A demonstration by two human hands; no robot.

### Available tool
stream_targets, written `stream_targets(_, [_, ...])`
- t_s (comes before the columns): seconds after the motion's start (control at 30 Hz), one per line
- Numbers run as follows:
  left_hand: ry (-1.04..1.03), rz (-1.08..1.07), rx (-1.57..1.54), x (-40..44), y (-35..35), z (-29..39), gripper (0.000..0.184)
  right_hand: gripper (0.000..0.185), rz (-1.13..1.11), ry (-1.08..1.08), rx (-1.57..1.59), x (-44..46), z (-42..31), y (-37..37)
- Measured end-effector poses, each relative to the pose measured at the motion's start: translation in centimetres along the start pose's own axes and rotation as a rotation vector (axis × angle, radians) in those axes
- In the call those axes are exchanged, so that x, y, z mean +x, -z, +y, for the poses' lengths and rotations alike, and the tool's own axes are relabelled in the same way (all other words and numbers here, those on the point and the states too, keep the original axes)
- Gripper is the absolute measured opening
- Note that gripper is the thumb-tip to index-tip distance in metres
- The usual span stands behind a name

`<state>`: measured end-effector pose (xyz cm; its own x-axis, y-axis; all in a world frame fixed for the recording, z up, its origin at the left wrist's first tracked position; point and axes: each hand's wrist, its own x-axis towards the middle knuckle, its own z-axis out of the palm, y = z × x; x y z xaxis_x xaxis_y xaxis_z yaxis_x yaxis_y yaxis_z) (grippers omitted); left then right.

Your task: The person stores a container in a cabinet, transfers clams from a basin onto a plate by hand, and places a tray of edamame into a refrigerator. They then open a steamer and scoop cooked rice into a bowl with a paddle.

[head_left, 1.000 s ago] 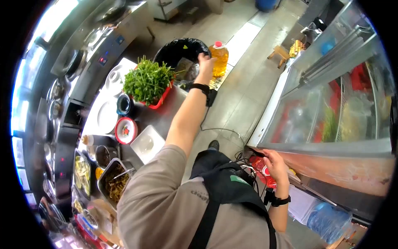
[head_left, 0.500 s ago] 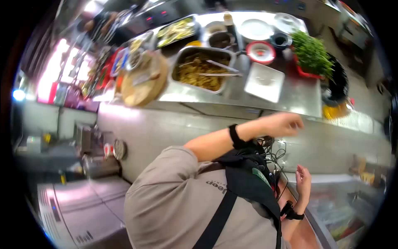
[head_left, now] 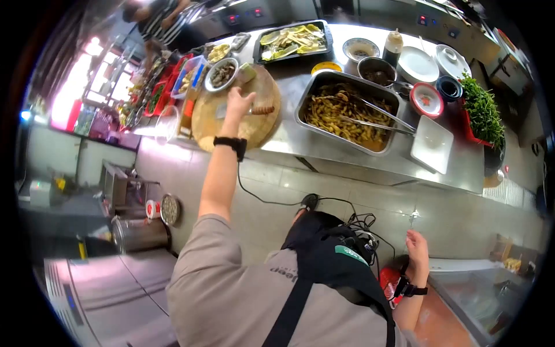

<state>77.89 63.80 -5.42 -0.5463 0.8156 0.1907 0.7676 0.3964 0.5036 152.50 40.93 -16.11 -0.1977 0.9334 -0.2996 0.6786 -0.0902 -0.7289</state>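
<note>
My left hand (head_left: 238, 103) reaches over the round wooden cutting board (head_left: 208, 130), fingers apart. It hovers at or just above a knife (head_left: 263, 110) with a brown wooden handle; contact is unclear, and the hand covers part of the blade. Just beyond the fingertips sits a pale green block-like piece (head_left: 247, 73), its kind unclear. Beside that stands a metal bowl (head_left: 209, 86) of chopped greyish food. My right hand (head_left: 417, 250) hangs low at my side, loosely bent and holding nothing visible, near a red object (head_left: 392, 282).
On the steel counter (head_left: 347, 165) stand a deep tray (head_left: 300, 118) of brown food with tongs (head_left: 378, 122), a black tray (head_left: 328, 51) of leaves and a white square dish (head_left: 433, 144). Greens (head_left: 483, 110) fill a red basket. Black cables (head_left: 272, 202) cross the floor. Another person (head_left: 165, 23) stands far left.
My left hand has swung from in front of my body, on the right, out to the cutting board on the left. My right hand stays low. The camera view has shifted and sharpened.
</note>
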Motion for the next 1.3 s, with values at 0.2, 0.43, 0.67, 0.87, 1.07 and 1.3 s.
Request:
stream_targets(0.2, [-0.32, -0.076, 0.464, 16.5, -5.0, -4.4, 0.093, 0.036, -0.2, -0.183, -0.09, 9.4, -3.5, -13.6])
stream_targets(0.43, [-0.344, -0.067, 0.679, 15.9, -7.2, -1.9, 0.073, 0.057, -0.412, 0.094, -0.333, 22.7, -12.1, -25.9])
stream_targets(0.67, [-0.534, -0.193, 0.525, 18.0, -8.6, -6.6, 0.09, 0.053, -0.457, 0.243, -0.424, 27.8, -21.4, -36.9])
stream_targets(0.87, [-0.612, -0.261, 0.485, 17.3, -8.2, -4.3, 0.081, 0.045, -0.489, 0.04, -0.612, 30.8, -23.7, -42.6])
stream_targets(1.07, [-0.665, -0.11, 0.327, 13.4, -4.3, -1.7, 0.085, 0.042, -0.266, 0.029, -0.878, 29.8, -23.9, -45.3])
stream_targets(1.3, [-0.723, -0.465, -0.088, 0.5, 7.0, 0.3, 0.089, 0.073, -0.209, -0.001, -0.86, 27.7, -22.9, -46.5])
